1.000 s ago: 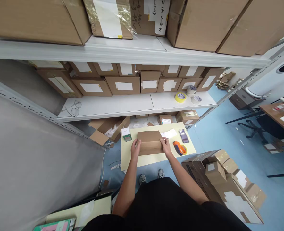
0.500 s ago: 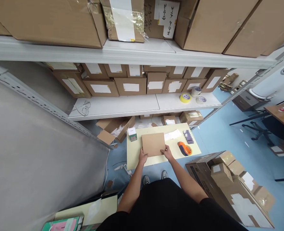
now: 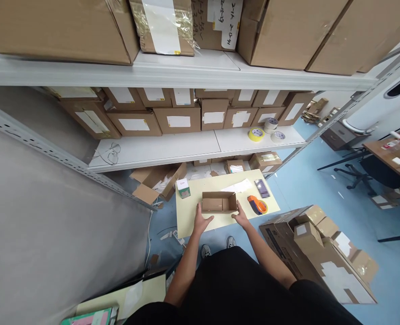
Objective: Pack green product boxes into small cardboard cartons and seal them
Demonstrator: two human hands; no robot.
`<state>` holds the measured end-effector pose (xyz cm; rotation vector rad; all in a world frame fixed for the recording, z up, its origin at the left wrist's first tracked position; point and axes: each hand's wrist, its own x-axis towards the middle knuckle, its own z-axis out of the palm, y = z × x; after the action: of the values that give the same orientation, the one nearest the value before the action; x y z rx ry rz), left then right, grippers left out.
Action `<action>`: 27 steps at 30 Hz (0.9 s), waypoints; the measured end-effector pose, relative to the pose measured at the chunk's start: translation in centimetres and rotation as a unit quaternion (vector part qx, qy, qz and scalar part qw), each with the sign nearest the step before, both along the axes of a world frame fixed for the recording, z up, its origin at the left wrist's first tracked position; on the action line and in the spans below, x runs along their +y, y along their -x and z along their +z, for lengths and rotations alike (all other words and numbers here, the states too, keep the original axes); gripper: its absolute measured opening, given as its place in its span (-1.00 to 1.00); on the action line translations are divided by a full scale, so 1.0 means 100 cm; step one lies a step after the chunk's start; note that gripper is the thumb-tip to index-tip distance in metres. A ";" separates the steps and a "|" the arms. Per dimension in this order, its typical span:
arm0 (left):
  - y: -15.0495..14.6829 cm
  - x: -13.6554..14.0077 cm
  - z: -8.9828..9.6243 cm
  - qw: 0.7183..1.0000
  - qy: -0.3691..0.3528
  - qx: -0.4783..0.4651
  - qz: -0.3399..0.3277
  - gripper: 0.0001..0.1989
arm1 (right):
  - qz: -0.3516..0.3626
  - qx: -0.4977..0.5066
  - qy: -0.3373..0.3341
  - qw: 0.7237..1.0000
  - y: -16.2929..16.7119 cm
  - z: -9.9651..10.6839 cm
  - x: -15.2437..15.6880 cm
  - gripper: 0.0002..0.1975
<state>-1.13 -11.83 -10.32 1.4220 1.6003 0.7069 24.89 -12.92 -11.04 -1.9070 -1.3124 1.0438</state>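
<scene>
A small cardboard box (image 3: 219,205), its open side facing up at me, is between my two hands over the pale yellow tabletop (image 3: 189,225). My left hand (image 3: 201,220) presses its fingers along the left wall, thumb spread off the near edge. Against the right wall lie the fingers of my right hand (image 3: 241,217), whose thumb also points inward. Together the hands hold the box from both sides. To its right is an orange and blue tape dispenser (image 3: 257,205). A small green and white box (image 3: 183,188) stands to the left, and a white paper sheet (image 3: 239,186) lies behind.
Beyond the tabletop, a metal shelf (image 3: 173,149) carries labelled cartons (image 3: 179,121) and tape rolls (image 3: 256,134). An open carton (image 3: 159,183) stands at the back left. A large carton of boxes (image 3: 342,271) is on the floor at right. A blurred-out purple item (image 3: 262,188) lies far right.
The flat brown cardboard piece has become an opened box with walls and an inside. Both thumbs have come off its surface and spread. The view has shifted slightly.
</scene>
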 end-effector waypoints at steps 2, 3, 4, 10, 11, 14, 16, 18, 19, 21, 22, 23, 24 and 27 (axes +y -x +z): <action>0.003 0.008 0.016 0.998 -0.055 0.035 0.009 -0.08 | -0.020 -0.002 -0.048 0.999 -0.002 0.014 0.007 -0.23; 0.003 0.014 0.023 0.996 -0.074 0.050 0.006 -0.18 | -0.015 -0.003 -0.081 0.997 -0.001 0.021 0.012 -0.30; 0.003 0.021 0.029 0.995 -0.082 0.062 -0.002 -0.28 | -0.001 -0.010 -0.112 0.994 0.000 0.029 0.019 -0.39; -0.006 0.047 0.021 0.996 0.045 0.072 -0.039 -0.48 | 0.147 -0.124 -0.073 0.979 0.017 0.042 0.051 -0.61; -0.006 0.046 0.015 0.996 0.058 0.060 -0.035 -0.44 | 0.157 -0.163 -0.056 0.972 0.019 0.039 0.051 -0.60; -0.006 0.033 0.000 0.998 0.052 0.010 -0.018 -0.29 | 0.183 -0.252 -0.033 0.950 0.021 0.027 0.044 -0.43; -0.006 0.021 -0.003 0.999 0.041 -0.010 -0.001 -0.23 | 0.196 -0.273 -0.046 0.941 0.019 0.019 0.036 -0.32; -0.007 0.009 -0.001 0.999 0.045 -0.007 0.019 -0.18 | 0.206 -0.277 -0.070 0.936 0.016 0.014 0.031 -0.23; -0.009 0.004 0.002 0.998 0.051 0.002 0.028 -0.15 | 0.213 -0.276 -0.080 0.934 0.013 0.013 0.030 -0.20; -0.014 -0.006 0.010 0.997 0.059 0.031 0.042 -0.11 | 0.231 -0.268 -0.092 0.931 0.008 0.013 0.032 -0.13; -0.017 -0.011 0.016 0.996 0.058 0.048 0.049 -0.10 | 0.240 -0.262 -0.093 0.930 0.005 0.015 0.035 -0.11; -0.020 -0.015 0.022 0.995 0.054 0.065 0.057 -0.10 | 0.248 -0.255 -0.094 0.930 0.003 0.019 0.038 -0.09; -0.024 -0.019 0.028 0.993 0.051 0.081 0.067 -0.11 | 0.256 -0.247 -0.095 0.930 0.001 0.022 0.042 -0.07; -0.034 -0.031 0.048 0.985 0.061 0.125 0.100 -0.13 | 0.280 -0.221 -0.115 0.927 -0.002 0.035 0.054 -0.05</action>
<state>2.31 -14.96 -5.52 1.3110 1.9688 0.5483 25.08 -7.53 -7.55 -1.6764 -2.2239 0.6706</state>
